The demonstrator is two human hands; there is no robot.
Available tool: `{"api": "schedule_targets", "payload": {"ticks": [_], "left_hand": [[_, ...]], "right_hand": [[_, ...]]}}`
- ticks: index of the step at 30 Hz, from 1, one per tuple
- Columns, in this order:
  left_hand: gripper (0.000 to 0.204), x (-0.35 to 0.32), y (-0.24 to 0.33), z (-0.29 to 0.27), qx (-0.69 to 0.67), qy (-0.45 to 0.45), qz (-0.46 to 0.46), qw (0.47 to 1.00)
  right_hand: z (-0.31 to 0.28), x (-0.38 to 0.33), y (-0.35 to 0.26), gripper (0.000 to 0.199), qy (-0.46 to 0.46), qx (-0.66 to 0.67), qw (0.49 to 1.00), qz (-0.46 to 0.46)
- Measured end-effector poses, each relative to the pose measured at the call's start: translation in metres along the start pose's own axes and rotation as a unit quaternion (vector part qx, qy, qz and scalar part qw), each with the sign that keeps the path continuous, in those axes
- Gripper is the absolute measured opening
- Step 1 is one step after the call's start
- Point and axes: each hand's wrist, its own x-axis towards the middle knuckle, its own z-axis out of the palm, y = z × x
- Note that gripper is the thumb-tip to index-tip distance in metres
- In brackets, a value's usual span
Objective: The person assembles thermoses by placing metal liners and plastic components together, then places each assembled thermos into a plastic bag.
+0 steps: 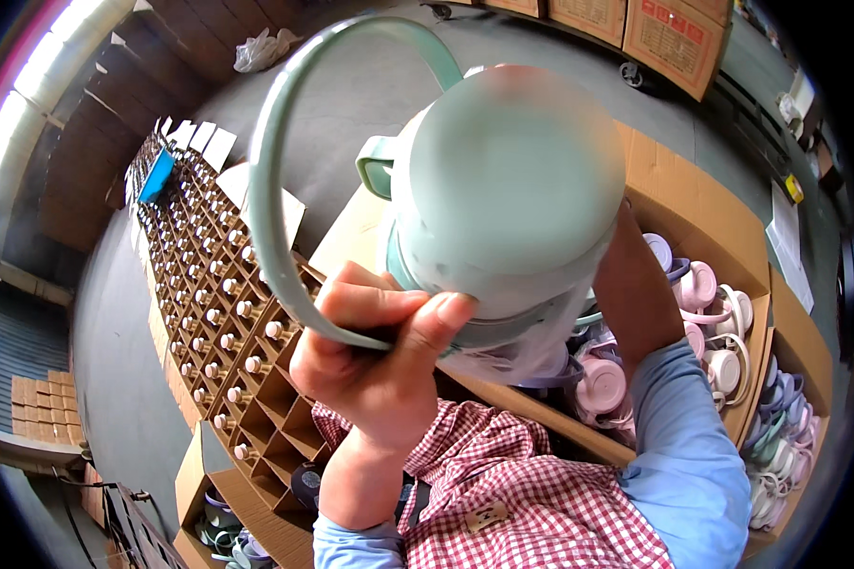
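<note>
Close in front of me is a mint-green bottle (512, 190), its smooth round end facing up and blurred. A wide pale-green carry loop (273, 180) arches out from its left side, and a small green lug (378, 167) juts out nearby. My left hand (375, 356) pinches the lower end of the loop between thumb and fingers, the thumb tip against the bottle. Clear plastic film (531, 356) hangs around the lower part. My right hand (629, 270) reaches behind the bottle's right side and grips it from there; most of its fingers are hidden.
An open carton (678, 180) on the right holds pink, white and purple bottles; another carton (807, 322) stands beyond it. Cardboard dividers (280, 417) with several white-topped items stretch away left, a blue object (157, 176) on them. Boxes (674, 38) sit on a wheeled cart at the back.
</note>
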Motion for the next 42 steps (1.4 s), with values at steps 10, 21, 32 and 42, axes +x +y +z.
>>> {"api": "schedule_targets", "payload": {"ticks": [10, 21, 32, 42], "left_hand": [[0.023, -0.038, -0.093, -0.016, 0.113, -0.033, -0.020, 0.993], [0.028, -0.070, -0.114, -0.102, 0.094, -0.027, -0.339, 0.936], [0.020, -0.096, -0.093, -0.125, 0.039, -0.104, -0.418, 0.902], [0.019, -0.133, -0.071, -0.136, 0.096, -0.389, -0.438, 0.805]], "right_hand": [[-0.065, 0.031, 0.134, 0.013, -0.045, -0.174, 0.982, 0.051], [-0.070, -0.208, 0.061, 0.020, -0.239, -0.464, 0.853, 0.018], [-0.032, -0.206, -0.002, 0.013, -0.161, -0.709, 0.671, -0.145], [0.064, -0.155, -0.208, 0.041, -0.022, -0.619, 0.752, -0.227]]}}
